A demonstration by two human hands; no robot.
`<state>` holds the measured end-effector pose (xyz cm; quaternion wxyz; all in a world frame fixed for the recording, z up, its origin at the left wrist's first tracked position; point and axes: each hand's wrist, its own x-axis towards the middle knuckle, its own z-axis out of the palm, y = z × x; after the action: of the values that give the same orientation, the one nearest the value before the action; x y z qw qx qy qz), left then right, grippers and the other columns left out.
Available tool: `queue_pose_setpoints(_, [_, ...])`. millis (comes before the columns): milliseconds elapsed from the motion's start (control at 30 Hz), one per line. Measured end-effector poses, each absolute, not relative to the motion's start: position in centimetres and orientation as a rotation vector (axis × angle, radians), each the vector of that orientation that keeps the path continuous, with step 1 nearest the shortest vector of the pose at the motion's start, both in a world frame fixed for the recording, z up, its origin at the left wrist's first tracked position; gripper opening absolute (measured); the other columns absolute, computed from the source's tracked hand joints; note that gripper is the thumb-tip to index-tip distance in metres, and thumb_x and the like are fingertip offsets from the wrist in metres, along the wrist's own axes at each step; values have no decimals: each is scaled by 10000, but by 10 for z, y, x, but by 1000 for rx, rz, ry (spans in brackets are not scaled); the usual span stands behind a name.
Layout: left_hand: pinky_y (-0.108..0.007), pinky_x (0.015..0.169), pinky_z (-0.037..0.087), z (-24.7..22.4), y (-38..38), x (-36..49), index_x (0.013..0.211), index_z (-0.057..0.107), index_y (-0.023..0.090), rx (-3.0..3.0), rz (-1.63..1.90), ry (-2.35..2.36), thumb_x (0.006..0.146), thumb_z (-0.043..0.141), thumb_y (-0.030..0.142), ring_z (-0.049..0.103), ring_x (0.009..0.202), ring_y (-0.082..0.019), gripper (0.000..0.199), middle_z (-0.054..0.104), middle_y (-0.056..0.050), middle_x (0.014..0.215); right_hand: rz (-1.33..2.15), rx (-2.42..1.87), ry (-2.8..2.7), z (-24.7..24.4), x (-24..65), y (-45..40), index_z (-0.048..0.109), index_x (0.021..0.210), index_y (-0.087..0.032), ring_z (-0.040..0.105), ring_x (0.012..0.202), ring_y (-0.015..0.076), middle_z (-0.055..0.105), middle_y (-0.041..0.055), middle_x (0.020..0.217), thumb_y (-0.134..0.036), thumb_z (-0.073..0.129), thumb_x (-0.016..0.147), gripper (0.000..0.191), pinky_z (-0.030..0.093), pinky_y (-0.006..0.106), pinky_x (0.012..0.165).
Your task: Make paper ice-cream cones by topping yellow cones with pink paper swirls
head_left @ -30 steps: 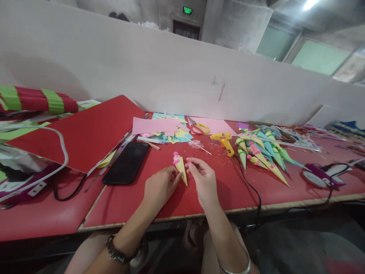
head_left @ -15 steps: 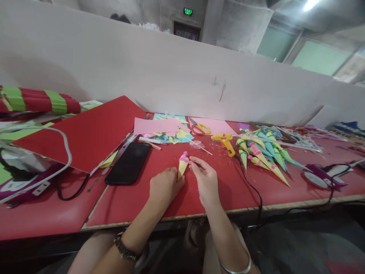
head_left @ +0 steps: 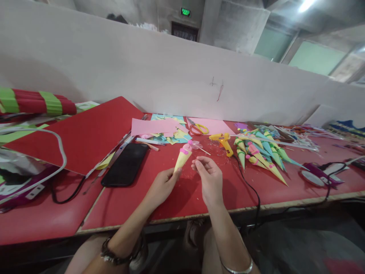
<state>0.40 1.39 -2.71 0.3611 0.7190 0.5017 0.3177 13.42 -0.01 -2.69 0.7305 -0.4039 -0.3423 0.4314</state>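
Note:
A yellow paper cone (head_left: 181,160) with pink trim and a small pink ball on top leans to the right, its lower end pinched in my left hand (head_left: 163,186). To the right of it, my right hand (head_left: 210,179) is raised over the red tabletop, apart from the cone. Its thumb and index finger are pressed together; whatever is between them is too small to make out. A yellow glue gun (head_left: 224,144) lies beyond my right hand. Farther right is a pile of similar yellow, green and blue cones (head_left: 264,150).
A black phone (head_left: 125,164) lies left of my hands, beside a large red sheet (head_left: 85,133). Scissors (head_left: 198,127) and paper scraps (head_left: 171,135) sit near the white partition (head_left: 171,76). The glue gun's black cord (head_left: 249,182) runs over the front edge.
The cone shows more of its length and leans farther right in my left hand. My right hand has moved slightly right, away from its top.

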Motion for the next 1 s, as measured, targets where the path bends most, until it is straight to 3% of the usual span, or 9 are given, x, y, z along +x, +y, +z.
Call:
queue_pose_setpoints(100, [-216, 447, 246, -27, 13, 6, 547, 312, 198, 1643, 869, 1076, 822, 290, 488, 279, 440, -82, 400, 287, 68, 495, 951, -861, -739, -25, 134, -1, 649, 847, -167, 642, 739, 122, 687, 17, 792, -221, 652, 688, 168, 509, 263, 732])
queue_pose_setpoints(233, [-219, 478, 300, -25, 8, 6, 578, 360, 191, 1585, 802, 932, 846, 288, 452, 335, 473, -87, 382, 355, 55, 532, 972, -848, -707, -25, 134, 0, 663, 832, -163, 646, 807, 142, 702, 36, 824, -220, 646, 688, 155, 499, 277, 773])
queue_pose_setpoints(467, [-216, 489, 309, -21, 3, 7, 633, 391, 185, 1547, 748, 846, 821, 364, 470, 343, 471, -76, 343, 386, 57, 543, 884, -866, -662, -27, 137, 1, 635, 725, -178, 601, 647, 107, 649, -17, 654, -284, 677, 664, 129, 476, 255, 694])
queue_pose_setpoints(633, [-207, 458, 285, -21, 2, 6, 638, 390, 181, 1456, 687, 765, 798, 396, 504, 326, 442, -61, 361, 392, 61, 546, 1086, -634, -614, -21, 140, 1, 601, 660, -216, 562, 998, 150, 644, 22, 1044, -317, 674, 656, 125, 434, 292, 844])
queue_pose_setpoints(733, [-205, 446, 273, -19, 0, 5, 611, 404, 179, 1510, 580, 754, 799, 395, 499, 322, 437, -67, 371, 384, 63, 505, 1158, -532, -665, -18, 140, 0, 571, 617, -224, 525, 1082, 158, 593, 1, 1165, -308, 671, 666, 140, 422, 311, 879])
queue_pose_setpoints(1000, [-201, 453, 263, -15, -3, 5, 553, 424, 174, 1635, 421, 790, 766, 411, 362, 319, 472, -78, 284, 364, 60, 506, 1296, -636, -688, -16, 137, -4, 537, 653, -213, 593, 979, 206, 658, 27, 1019, -344, 699, 630, 210, 491, 360, 766])
